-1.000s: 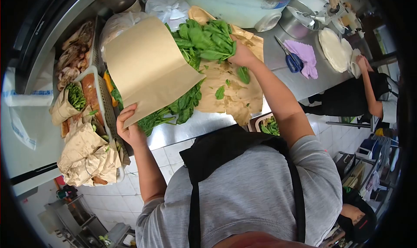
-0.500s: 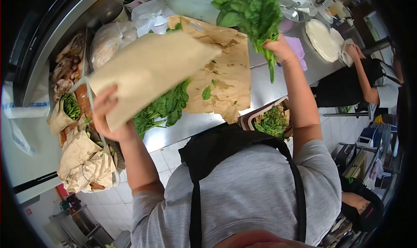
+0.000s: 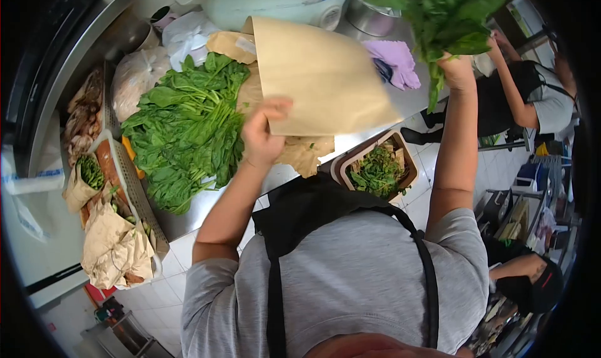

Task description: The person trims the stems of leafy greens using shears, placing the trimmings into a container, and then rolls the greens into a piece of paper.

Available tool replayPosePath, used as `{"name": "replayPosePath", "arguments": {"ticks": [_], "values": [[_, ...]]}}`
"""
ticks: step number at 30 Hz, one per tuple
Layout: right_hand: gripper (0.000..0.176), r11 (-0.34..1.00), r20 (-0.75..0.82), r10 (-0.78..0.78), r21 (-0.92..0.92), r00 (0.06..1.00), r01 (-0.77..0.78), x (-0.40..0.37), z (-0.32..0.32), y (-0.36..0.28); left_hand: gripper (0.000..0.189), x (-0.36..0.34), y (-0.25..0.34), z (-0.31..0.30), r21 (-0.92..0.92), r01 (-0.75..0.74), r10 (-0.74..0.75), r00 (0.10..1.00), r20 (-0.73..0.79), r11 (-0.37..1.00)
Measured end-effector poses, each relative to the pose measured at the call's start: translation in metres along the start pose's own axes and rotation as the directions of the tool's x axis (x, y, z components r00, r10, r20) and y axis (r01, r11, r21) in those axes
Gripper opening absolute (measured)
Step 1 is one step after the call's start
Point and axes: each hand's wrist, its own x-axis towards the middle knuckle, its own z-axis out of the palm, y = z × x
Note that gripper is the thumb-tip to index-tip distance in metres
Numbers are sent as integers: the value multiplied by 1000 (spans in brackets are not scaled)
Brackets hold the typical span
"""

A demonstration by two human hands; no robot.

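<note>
Brown paper sheet (image 3: 322, 76) is up off the steel counter (image 3: 206, 206), held flat and tilted above it, and on my feed the left hand (image 3: 263, 137) pinches its lower left corner, thumb on the top face and fingers curled underneath. The right hand (image 3: 456, 70) is raised high at the far right, fist closed tight round the stems of a spinach bunch (image 3: 444, 10), leaves above the fist and a few stem ends hanging below it. Under the lifted sheet I see more crumpled brown paper (image 3: 307, 154) lying on the counter. Just beside it, to the left, a big heap of loose spinach (image 3: 188, 129) lies straight on the steel. Below the counter edge, between the two arms, a tan box (image 3: 405, 151) holds darker chopped greens (image 3: 377, 170). At the left end a white slotted basket (image 3: 134, 189) carries paper-wrapped bundles (image 3: 116, 248), and one open wrap (image 3: 84, 176) beside it shows green stalks inside. Behind the heap sit tied plastic bags (image 3: 134, 76), a pale green cooker (image 3: 275, 4) and a steel bowl (image 3: 369, 16); I cannot tell what is in any of them. A purple cloth (image 3: 397, 60) lies near the paper's far edge. A co-worker (image 3: 532, 98) in a black apron stands well apart at the right.
</note>
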Motion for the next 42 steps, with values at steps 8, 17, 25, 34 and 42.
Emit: {"name": "replayPosePath", "arguments": {"ticks": [8,17,25,34,42], "values": [[75,977,527,22,-191,850,92,-24,127,44,15,-107,-59,5,-88,449,-445,893,57,889],[100,658,662,284,-660,693,362,-49,162,86,36,-91,-6,-25,304,442,-445,893,-64,844],[68,661,171,472,-717,865,-219,-119,104,104,66,-57,-54,-16,509,358,-378,923,-68,783],[37,581,-45,372,-768,927,-270,-147,132,101,71,-63,-74,39,599,375,-466,885,-4,707],[54,669,-86,513,-583,854,-461,-145,134,68,68,22,-51,21,808,-12,-197,967,158,588]]}}
